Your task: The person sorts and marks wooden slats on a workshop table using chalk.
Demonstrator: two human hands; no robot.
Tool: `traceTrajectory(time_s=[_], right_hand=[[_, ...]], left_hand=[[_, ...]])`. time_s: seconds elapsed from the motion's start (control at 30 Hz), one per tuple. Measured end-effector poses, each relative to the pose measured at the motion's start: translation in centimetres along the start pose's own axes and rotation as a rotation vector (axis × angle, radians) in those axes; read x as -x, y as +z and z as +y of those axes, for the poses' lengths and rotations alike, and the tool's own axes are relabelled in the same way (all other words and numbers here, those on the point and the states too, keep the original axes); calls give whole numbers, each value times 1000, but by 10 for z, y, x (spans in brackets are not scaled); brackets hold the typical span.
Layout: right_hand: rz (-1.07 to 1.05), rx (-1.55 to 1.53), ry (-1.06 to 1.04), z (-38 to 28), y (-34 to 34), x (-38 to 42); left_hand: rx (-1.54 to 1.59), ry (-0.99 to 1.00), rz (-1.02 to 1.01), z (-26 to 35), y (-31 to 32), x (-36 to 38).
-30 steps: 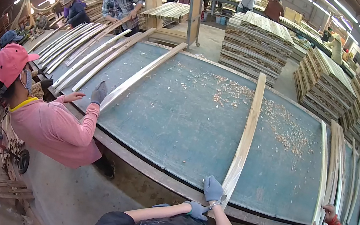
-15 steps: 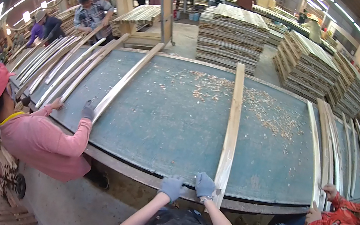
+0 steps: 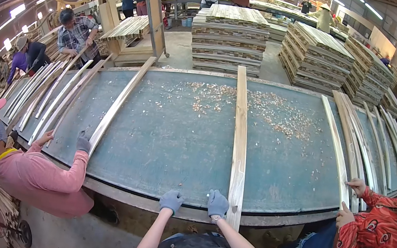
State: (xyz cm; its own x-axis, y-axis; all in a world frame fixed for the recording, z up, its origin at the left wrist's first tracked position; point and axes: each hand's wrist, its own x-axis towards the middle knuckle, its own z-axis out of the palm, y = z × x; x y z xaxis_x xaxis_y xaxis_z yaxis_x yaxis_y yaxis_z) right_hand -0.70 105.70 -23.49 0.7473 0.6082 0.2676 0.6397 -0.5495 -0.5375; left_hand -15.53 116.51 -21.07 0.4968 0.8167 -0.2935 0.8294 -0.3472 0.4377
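At the near edge of the table [image 3: 167,150], both gloved hands are positioned side by side. The left hand [image 3: 172,201] is placed at the edge with its fingers curled inward; whether anything is pinched in it cannot be told. The right hand [image 3: 218,204] is similarly curled, immediately to the left of the wooden strip [image 3: 236,136]. A small speck shows at its fingertips, but whether an object is gripped, or whether the strip is touched, cannot be determined.

The strip is laid across the table from front to back, its near end projecting past the front edge and a dark knot [image 3: 234,209] visible close to that end. The step in hand is judged to be attention to the near portion of the strip, with no firm hold on the wood evident. For any shift of the strip, the right hand would need to be opened and closed around its near end, and the far end kept in line.

To the left, a strip is attended by a co-worker in a pink shirt [image 3: 49,174]; to the right, another is handled by a co-worker in red patterned clothing [image 3: 371,229]. Farther across, wood chips [image 3: 284,120] are scattered on both sides of the strip. Beyond the table, stacked boards [image 3: 229,42] are stored.
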Motion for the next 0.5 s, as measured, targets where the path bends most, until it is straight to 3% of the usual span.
traceTrajectory(time_s=[0.17,0.5], right_hand=[[27,-16,-4,3,4,0],[-28,45,61,1,6,-2]], left_hand=[[40,-8,-193,-15,-3,-21],[73,37,-160,-14,-7,-15]])
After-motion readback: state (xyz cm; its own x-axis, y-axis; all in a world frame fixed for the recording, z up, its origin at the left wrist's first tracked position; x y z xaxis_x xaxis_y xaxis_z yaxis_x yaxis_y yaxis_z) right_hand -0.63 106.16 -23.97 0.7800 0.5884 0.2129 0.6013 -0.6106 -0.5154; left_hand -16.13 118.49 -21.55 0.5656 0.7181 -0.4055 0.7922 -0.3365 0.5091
